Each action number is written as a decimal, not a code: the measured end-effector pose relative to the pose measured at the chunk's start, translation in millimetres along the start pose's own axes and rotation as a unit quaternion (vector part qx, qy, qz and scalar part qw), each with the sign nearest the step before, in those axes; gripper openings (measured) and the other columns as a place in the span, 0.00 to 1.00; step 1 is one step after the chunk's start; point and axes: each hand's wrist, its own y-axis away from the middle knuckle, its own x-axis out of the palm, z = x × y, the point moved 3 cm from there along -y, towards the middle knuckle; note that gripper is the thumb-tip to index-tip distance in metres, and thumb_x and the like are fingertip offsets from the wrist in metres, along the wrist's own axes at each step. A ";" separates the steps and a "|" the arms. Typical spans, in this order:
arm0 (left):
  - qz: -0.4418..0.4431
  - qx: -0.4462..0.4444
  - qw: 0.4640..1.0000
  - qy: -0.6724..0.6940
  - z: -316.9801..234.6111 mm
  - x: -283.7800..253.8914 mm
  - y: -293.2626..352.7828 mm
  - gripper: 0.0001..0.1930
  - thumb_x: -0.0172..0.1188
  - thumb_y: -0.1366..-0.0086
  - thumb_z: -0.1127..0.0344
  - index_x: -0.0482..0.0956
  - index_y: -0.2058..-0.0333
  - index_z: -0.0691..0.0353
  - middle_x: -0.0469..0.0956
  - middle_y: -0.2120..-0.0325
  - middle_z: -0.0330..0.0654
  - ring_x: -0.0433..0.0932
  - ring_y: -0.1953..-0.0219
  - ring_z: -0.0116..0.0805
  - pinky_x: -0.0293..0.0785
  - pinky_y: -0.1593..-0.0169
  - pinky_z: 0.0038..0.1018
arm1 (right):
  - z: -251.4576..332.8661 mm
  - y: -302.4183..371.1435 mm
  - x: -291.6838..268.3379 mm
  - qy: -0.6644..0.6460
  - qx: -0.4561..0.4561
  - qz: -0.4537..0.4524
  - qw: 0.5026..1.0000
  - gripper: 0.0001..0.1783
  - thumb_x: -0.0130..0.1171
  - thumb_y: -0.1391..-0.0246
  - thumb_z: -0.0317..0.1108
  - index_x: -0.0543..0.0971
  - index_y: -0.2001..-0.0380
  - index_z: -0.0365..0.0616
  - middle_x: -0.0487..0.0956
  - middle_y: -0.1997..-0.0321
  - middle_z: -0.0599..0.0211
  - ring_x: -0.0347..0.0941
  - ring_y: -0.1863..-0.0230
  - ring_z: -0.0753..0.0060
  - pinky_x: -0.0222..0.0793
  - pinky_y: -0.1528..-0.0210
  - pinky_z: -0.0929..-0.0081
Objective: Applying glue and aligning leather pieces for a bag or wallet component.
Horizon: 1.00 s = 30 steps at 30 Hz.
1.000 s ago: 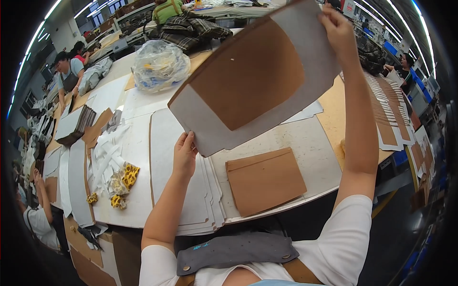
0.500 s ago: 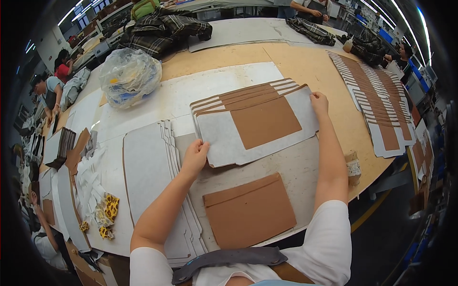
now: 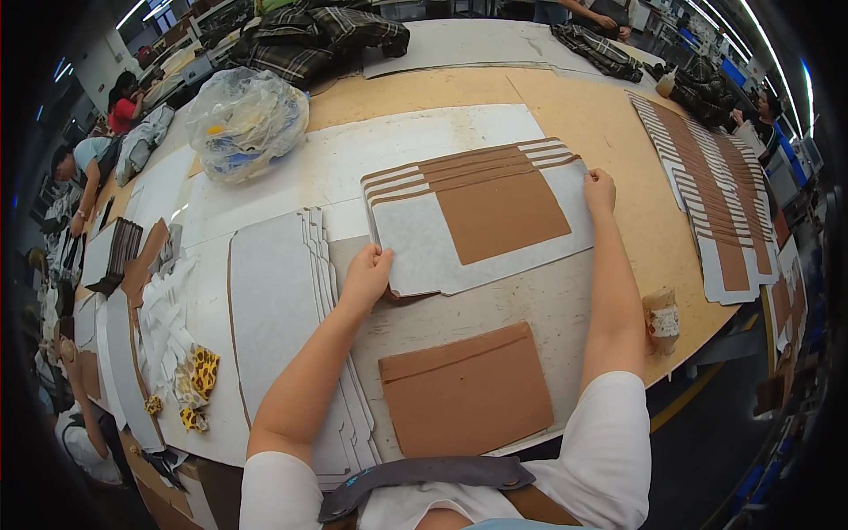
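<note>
Workshop: broad worktable [image 3: 424, 90], stacked panels [image 3: 503, 219], plaid cloth [image 3: 309, 44], co-workers [image 3: 91, 152], strip lights [image 3: 131, 14].

I could pass along the bare strip of grey board [image 3: 495, 305] between the panel stack [image 3: 508, 216] and the brown panel [image 3: 468, 389]. Beyond the right hand [image 3: 599, 192] I have open counter [image 3: 654, 230] up to the fanned panels [image 3: 729, 256], with a small block [image 3: 661, 320] at its near end. White sheets [image 3: 278, 300] crowd the left hand [image 3: 367, 274].

Lower panels [image 3: 473, 162] mostly hidden under your top panel [image 3: 505, 221], plastic bag contents [image 3: 243, 132] apparently blurred beyond naming, co-worker [image 3: 603, 19] cut off above.
</note>
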 end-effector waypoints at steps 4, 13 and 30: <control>-0.001 -0.016 0.999 0.032 0.8 0.7 0.8 0.11 0.49 0.36 0.62 0.69 0.70 0.65 0.71 0.82 0.37 0.71 0.83 0.26 0.71 0.84 0.25 | 1.7 5.0 -0.2 0.028 -0.019 -0.052 0.998 0.10 0.55 0.54 0.34 0.78 0.69 0.41 0.78 0.69 0.54 0.75 0.66 0.57 0.70 0.62 0.66; -0.019 0.013 1.000 -0.012 15.1 -2.9 -9.5 0.11 0.49 0.36 0.62 0.68 0.69 0.66 0.71 0.80 0.40 0.73 0.82 0.29 0.73 0.81 0.25 | 21.9 22.3 -36.3 0.144 -0.002 -0.018 0.989 0.15 0.54 0.49 0.44 0.75 0.62 0.48 0.74 0.56 0.57 0.70 0.52 0.56 0.68 0.55 0.59; -0.002 0.069 0.998 -0.011 -38.6 -90.6 125.4 0.16 0.48 0.35 0.65 0.64 0.52 0.65 0.72 0.69 0.43 0.75 0.76 0.27 0.72 0.72 0.22 | -47.5 194.1 -236.4 0.247 0.058 0.188 0.949 0.38 0.60 0.56 0.56 0.70 0.54 0.30 0.74 0.55 0.42 0.73 0.53 0.49 0.68 0.53 0.64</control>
